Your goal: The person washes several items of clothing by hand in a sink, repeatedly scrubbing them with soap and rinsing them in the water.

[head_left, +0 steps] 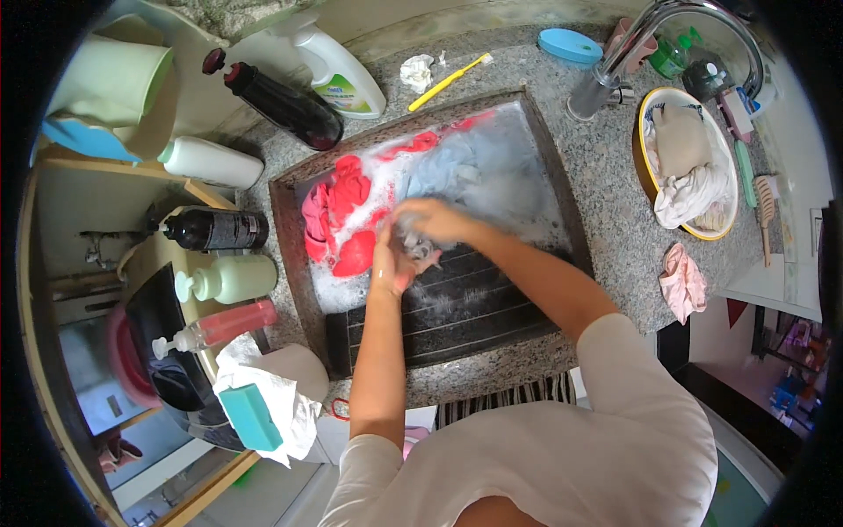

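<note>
Over the middle of a stone sink (575,224), my two hands come together on a small wet cloth, greyish and sudsy (420,246). My left hand (388,260) grips it from the near left, and my right hand (432,220), slightly blurred, closes on it from above. Beneath them slopes a dark ridged washboard (457,303) with foam on it. Red clothing (338,202) soaks in the suds to the left of my hands. A pale blue garment (461,162) lies in the cloudy water beyond them.
A curved tap (597,83) rises behind the sink's right corner. To its right stands a basin (648,158) of folded cloths, with a pink cloth (682,283) near it. Several bottles, including a pink pump bottle (233,325), line the left. A yellow brush (448,83) lies at the back.
</note>
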Motion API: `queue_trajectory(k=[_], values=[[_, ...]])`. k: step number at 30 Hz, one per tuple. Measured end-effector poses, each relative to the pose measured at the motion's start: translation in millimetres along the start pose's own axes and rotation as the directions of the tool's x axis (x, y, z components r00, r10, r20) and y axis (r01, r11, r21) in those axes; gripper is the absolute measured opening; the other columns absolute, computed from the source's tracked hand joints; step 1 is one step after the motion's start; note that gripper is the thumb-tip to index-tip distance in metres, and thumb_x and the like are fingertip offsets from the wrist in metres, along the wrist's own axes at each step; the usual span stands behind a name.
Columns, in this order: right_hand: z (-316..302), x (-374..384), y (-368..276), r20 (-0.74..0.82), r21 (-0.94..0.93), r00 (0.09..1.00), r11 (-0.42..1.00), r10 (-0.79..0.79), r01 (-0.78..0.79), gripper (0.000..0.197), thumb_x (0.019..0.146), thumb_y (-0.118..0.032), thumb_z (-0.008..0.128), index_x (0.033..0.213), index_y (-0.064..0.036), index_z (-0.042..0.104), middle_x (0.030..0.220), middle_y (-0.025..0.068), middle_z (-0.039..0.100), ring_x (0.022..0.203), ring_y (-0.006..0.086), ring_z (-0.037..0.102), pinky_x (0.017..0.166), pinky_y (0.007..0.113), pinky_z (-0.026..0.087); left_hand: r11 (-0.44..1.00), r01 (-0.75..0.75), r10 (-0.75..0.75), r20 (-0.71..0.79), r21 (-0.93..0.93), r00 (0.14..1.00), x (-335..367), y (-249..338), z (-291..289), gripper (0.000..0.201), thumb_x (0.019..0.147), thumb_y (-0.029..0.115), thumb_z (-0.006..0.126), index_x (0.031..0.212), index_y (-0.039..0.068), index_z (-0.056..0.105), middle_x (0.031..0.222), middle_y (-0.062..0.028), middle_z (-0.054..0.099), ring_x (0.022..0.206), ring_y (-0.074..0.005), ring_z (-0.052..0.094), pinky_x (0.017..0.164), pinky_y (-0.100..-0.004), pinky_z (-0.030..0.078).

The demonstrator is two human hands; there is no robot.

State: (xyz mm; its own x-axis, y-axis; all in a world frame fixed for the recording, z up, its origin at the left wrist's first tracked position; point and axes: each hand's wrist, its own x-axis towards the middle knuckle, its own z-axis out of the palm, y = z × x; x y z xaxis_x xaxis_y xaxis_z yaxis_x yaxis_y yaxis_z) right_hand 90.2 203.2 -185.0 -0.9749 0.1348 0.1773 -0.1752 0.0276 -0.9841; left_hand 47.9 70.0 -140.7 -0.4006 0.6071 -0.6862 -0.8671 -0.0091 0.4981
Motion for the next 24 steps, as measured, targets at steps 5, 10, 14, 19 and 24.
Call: queue_trajectory(k=[5,10,14,19,24], values=[[94,-27,-122,0.152,-0.265,0.909,0.87,-0.388,0.416,0.023,0.062,-0.014,0.062,0.086,-0.0161,0.061,0.085,0.0027,0.054,0.085,0.0205,0.051,0.075,0.038,0.039,0.963,0.099,-0.013,0.327,-0.25,0.945,9,4,-40,0.046,0.085,0.042,0.036,0.118,0.01,0.04,0.111,-0.0132,0.047,0.098,-0.0245,0.047,0.077,-0.0369,0.041],[76,-6,-67,0.092,-0.667,0.767,0.533,-0.635,0.521,0.026,0.053,-0.024,0.064,0.077,-0.0145,0.06,0.076,0.0021,0.055,0.077,0.0214,0.054,0.073,0.04,0.044,0.964,0.047,0.044,0.331,-0.261,0.943,2,-4,-55,0.033,0.082,0.028,0.041,0.109,0.01,0.046,0.096,-0.0085,0.051,0.08,-0.0192,0.05,0.057,-0.0287,0.041],[5,2,-29,-0.25,-0.773,0.916,0.634,-0.313,0.006,0.029,0.059,-0.035,0.066,0.078,-0.0142,0.061,0.072,0.008,0.061,0.066,0.0267,0.059,0.057,0.039,0.047,0.962,0.003,0.053,0.199,-0.274,0.979,-12,-9,-33,0.027,0.08,0.02,0.044,0.106,0.011,0.049,0.088,-0.0054,0.054,0.069,-0.0159,0.052,0.045,-0.0238,0.04],[-37,-26,-29,-0.046,-0.865,0.974,0.497,-0.223,0.073,0.028,0.069,-0.024,0.062,0.095,-0.013,0.057,0.101,0.0116,0.057,0.091,0.03,0.054,0.07,0.038,0.043,0.803,-0.342,0.477,-0.181,0.489,0.86,-27,2,-32,0.044,0.074,0.01,0.055,0.117,0.013,0.043,0.1,-0.0102,0.047,0.08,-0.0205,0.051,0.056,-0.0291,0.045],[-21,-43,19,0.179,-0.813,0.984,0.559,-0.024,0.162,0.031,0.081,-0.022,0.049,0.11,-0.0127,0.054,0.117,0.0118,0.05,0.104,0.0278,0.048,0.08,0.044,0.039,-0.357,0.013,0.578,0.21,0.934,0.788,13,-37,-59,0.052,0.068,0.005,0.053,0.119,0.013,0.046,0.124,-0.0257,0.035,0.105,-0.0425,0.042,0.085,-0.0438,0.039]])
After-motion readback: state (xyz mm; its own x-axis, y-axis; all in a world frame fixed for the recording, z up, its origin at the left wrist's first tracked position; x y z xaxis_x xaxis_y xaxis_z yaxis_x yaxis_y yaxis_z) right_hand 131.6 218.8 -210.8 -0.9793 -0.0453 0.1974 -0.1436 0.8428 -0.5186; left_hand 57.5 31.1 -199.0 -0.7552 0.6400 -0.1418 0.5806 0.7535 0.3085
